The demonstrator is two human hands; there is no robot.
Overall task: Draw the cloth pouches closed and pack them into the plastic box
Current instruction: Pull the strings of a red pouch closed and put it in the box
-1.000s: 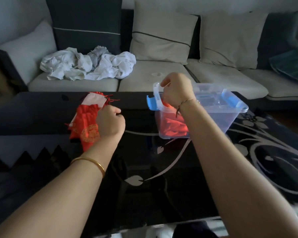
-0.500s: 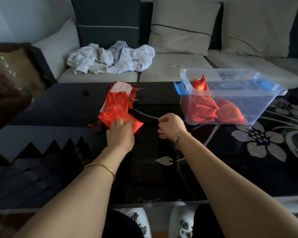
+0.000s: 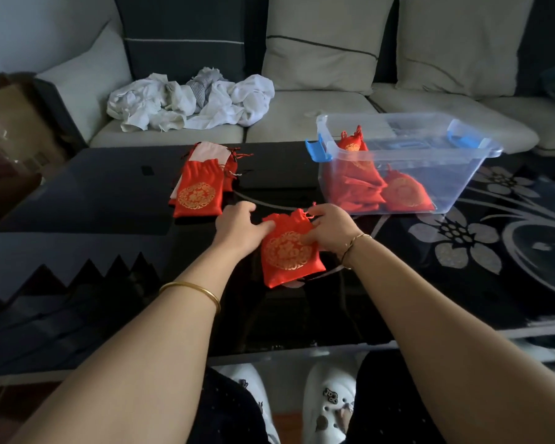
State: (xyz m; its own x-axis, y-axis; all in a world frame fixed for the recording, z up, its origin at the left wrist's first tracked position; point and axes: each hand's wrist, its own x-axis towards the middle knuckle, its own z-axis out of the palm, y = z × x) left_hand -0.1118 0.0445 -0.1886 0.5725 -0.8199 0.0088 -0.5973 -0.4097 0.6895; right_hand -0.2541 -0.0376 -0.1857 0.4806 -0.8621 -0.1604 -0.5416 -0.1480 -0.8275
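Nearest: white clogs [image 3: 329, 398] show through the glass table [image 3: 109, 203], below both forearms. Gold bangle [image 3: 191, 291] on the left wrist.

Both hands are on one red pouch [image 3: 289, 254], which lies flat between them on the table. Left hand [image 3: 237, 225]: fingers curled, gripping the pouch's upper left corner. Right hand [image 3: 329, 229]: fingers curled on the upper right corner by the drawstring end, pinching the neck. Pouch mouth is partly gathered.

Gold round emblem on the pouch; its characters aren't legible.

Just beyond the left hand: pouch stack [image 3: 199, 190], same emblem on top. Beyond the right hand: clear plastic box [image 3: 455, 187] with blue latches, lid off, packed pouches [image 3: 366, 187] inside.

Farthest: sofa [image 3: 302, 120] with crumpled white laundry [image 3: 189, 100].
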